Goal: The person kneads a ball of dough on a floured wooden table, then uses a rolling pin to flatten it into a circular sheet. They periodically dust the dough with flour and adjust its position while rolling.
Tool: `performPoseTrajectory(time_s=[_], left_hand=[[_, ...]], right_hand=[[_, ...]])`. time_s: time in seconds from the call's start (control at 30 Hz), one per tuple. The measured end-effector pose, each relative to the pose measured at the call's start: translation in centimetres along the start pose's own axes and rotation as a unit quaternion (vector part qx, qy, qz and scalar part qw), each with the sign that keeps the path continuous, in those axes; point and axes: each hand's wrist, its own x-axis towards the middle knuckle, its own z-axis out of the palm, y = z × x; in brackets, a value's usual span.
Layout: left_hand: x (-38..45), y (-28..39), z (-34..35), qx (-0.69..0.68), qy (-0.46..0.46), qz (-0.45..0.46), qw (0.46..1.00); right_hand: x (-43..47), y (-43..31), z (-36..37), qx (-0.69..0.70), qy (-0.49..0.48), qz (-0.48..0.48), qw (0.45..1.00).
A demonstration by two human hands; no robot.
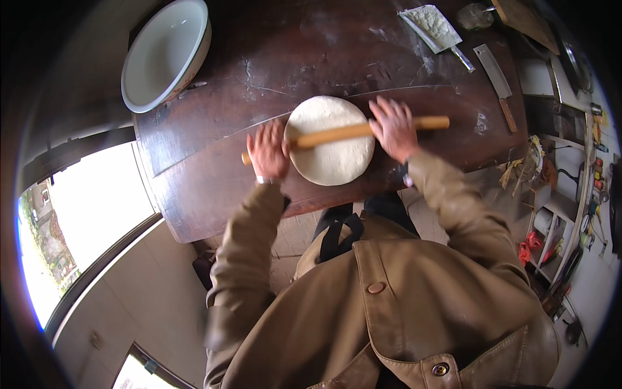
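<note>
A round, flattened slab of pale dough (335, 165) lies near the front edge of the dark wooden table. Across its middle runs a wooden rolling pin (335, 134), tilted so that its right end is farther from me. My left hand (268, 150) is over the pin at the dough's left side, with the pin's tip poking out beyond it. On the other side my right hand (394, 127) bears on the pin, fingers stretched forward past it. A longer length of pin extends to the right of that hand. The palms hide the parts of the pin beneath them.
A large white enamel basin (167, 56) stands at the table's back left. At the back right are a metal scoop of flour (432, 29), a glass jar (474, 17) and a cleaver (493, 73) with a wooden handle. Flour smears mark the tabletop (311, 58). Cluttered shelves (559, 209) stand right.
</note>
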Motion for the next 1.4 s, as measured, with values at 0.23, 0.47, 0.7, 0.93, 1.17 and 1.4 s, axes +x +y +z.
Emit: performPoseTrajectory(time_s=[0.23, 0.47, 0.7, 0.93, 1.17, 1.4], left_hand=[[7.4, -1.9, 0.7, -0.022, 0.126, 0.053, 0.99], [4.1, -0.2, -0.5, 0.025, 0.018, 0.062, 0.998], [10.1, -1.6, -0.1, 0.018, 0.112, 0.083, 0.99], [5.0, 0.2, -0.6, 0.011, 0.036, 0.053, 0.998], [8.5, -0.1, -1.0, 0.02, 0.048, -0.003, 0.999], [2.4, 1.0, -0.1, 0.011, 0.025, -0.016, 0.999]], right_hand=[[6.5, 2.5, 1.4, -0.003, 0.144, -0.095, 0.985], [2.4, 0.6, 0.6, -0.003, 0.071, -0.033, 0.997], [9.1, 3.2, 1.2, 0.008, 0.126, -0.089, 0.988], [4.8, 2.1, 0.7, 0.035, 0.047, -0.085, 0.995], [11.1, 2.7, -0.2, 0.046, 0.091, -0.102, 0.99], [3.8, 2.8, 1.2, 0.066, 0.011, -0.182, 0.981]])
